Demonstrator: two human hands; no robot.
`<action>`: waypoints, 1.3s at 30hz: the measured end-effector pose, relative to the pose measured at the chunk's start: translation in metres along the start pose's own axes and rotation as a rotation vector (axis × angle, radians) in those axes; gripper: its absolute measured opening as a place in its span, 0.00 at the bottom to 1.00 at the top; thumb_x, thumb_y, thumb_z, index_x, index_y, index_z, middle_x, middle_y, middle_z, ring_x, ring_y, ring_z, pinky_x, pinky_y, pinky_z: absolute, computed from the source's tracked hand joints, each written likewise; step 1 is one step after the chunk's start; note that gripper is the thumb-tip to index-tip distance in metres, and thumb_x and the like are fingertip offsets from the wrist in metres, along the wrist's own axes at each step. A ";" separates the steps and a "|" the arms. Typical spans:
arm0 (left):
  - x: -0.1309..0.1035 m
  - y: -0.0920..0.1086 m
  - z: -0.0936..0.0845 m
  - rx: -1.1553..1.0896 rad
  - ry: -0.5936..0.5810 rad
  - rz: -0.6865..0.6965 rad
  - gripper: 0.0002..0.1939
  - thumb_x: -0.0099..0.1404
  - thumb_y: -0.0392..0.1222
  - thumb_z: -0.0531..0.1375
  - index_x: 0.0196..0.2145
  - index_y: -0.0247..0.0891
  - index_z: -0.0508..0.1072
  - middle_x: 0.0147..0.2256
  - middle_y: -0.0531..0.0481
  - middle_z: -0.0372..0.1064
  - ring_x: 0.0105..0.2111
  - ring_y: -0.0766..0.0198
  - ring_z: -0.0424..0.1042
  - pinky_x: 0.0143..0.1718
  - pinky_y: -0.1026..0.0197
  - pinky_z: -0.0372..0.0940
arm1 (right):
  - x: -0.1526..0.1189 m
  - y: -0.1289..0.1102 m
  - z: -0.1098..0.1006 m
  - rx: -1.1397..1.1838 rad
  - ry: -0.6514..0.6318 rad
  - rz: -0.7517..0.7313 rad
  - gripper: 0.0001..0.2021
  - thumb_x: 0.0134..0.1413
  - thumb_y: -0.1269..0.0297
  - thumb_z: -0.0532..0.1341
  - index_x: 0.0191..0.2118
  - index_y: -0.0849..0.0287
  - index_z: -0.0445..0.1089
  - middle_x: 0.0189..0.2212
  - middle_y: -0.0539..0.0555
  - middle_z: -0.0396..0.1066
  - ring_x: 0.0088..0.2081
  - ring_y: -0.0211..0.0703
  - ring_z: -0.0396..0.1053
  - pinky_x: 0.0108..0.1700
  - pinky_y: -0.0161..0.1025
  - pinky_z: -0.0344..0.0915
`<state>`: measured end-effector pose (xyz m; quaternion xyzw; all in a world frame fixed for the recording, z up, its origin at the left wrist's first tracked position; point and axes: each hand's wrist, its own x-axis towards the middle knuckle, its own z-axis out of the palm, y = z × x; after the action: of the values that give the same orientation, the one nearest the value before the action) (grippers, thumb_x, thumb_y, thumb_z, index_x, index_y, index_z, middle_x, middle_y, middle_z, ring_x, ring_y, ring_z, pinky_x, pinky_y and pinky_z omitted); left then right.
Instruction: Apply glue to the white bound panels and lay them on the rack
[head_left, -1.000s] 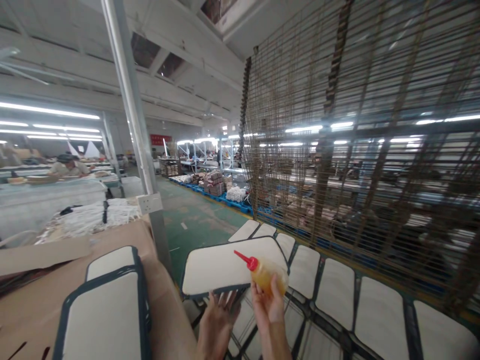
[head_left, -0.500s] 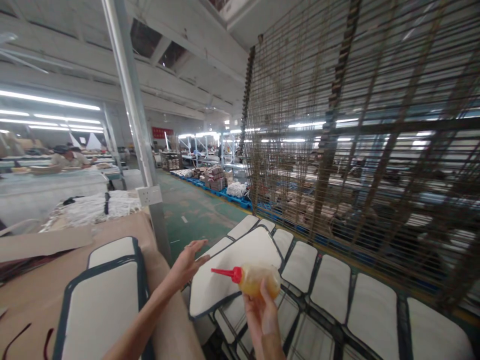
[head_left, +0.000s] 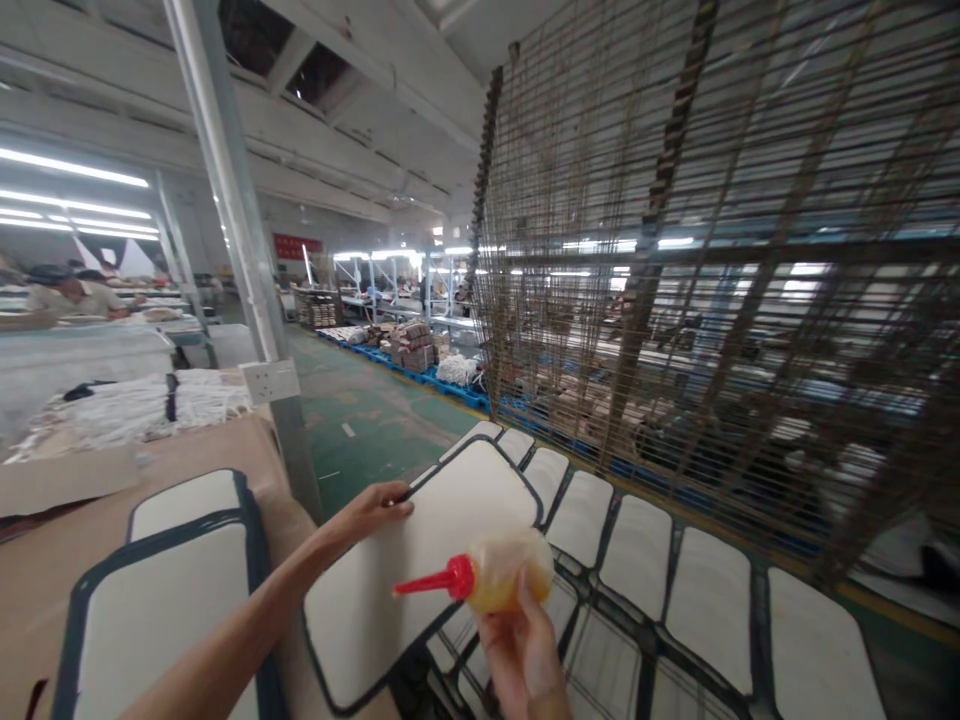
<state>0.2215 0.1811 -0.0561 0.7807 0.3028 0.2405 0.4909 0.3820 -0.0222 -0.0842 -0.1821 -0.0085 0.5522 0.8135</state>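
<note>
Wire mesh at right, dark-edged panels in rows before it, one cream panel angled before you, your left hand pinching its upper-left edge, your right hand gripping a yellow bottle, red nozzle pointing left.

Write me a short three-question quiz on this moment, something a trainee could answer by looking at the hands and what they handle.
1. Fill in: the nozzle on the bottle is ____ in colour.
2. True or false: the left hand is on an edge of the pale panel behind the nozzle.
3. Which holds the bottle? A) the left hand; B) the right hand; C) neither.

Key: 1. Red. 2. True. 3. B.
</note>
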 end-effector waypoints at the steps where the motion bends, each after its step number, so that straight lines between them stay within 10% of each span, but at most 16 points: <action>1: -0.001 -0.001 -0.005 -0.035 -0.024 -0.005 0.16 0.52 0.52 0.63 0.27 0.34 0.72 0.24 0.52 0.67 0.24 0.65 0.62 0.25 0.66 0.56 | -0.004 -0.004 -0.004 -0.015 0.000 -0.004 0.19 0.27 0.61 0.76 0.31 0.58 0.76 0.31 0.53 0.78 0.35 0.44 0.76 0.39 0.37 0.73; 6: -0.020 0.012 -0.029 -0.095 -0.117 -0.072 0.18 0.56 0.53 0.62 0.36 0.35 0.77 0.29 0.49 0.74 0.27 0.62 0.68 0.27 0.65 0.60 | -0.012 -0.053 -0.019 -0.134 0.101 -0.163 0.20 0.24 0.58 0.76 0.30 0.55 0.76 0.30 0.52 0.78 0.32 0.45 0.75 0.36 0.37 0.73; 15: -0.048 0.062 -0.045 -0.121 -0.421 -0.151 0.18 0.60 0.51 0.60 0.42 0.37 0.78 0.38 0.47 0.77 0.33 0.57 0.74 0.35 0.63 0.65 | 0.006 -0.147 0.028 -0.507 -0.038 -0.640 0.31 0.16 0.58 0.77 0.38 0.51 0.74 0.29 0.50 0.76 0.32 0.47 0.72 0.46 0.49 0.68; 26: -0.059 0.082 -0.038 -0.216 -0.369 -0.200 0.18 0.55 0.50 0.63 0.39 0.35 0.80 0.34 0.43 0.77 0.29 0.53 0.75 0.30 0.60 0.67 | 0.007 -0.157 0.031 -0.678 -0.142 -0.630 0.34 0.18 0.59 0.76 0.42 0.55 0.73 0.23 0.51 0.73 0.27 0.49 0.69 0.44 0.57 0.65; 39: -0.067 0.051 -0.037 -0.345 -0.304 -0.186 0.20 0.58 0.48 0.62 0.45 0.34 0.76 0.36 0.41 0.77 0.32 0.54 0.75 0.33 0.60 0.68 | -0.005 -0.147 0.013 -0.667 -0.081 -0.755 0.31 0.25 0.58 0.74 0.43 0.56 0.73 0.24 0.52 0.75 0.27 0.45 0.70 0.38 0.46 0.67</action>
<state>0.1618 0.1390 0.0003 0.6813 0.2502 0.1223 0.6770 0.5090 -0.0709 -0.0265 -0.3950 -0.2812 0.1931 0.8530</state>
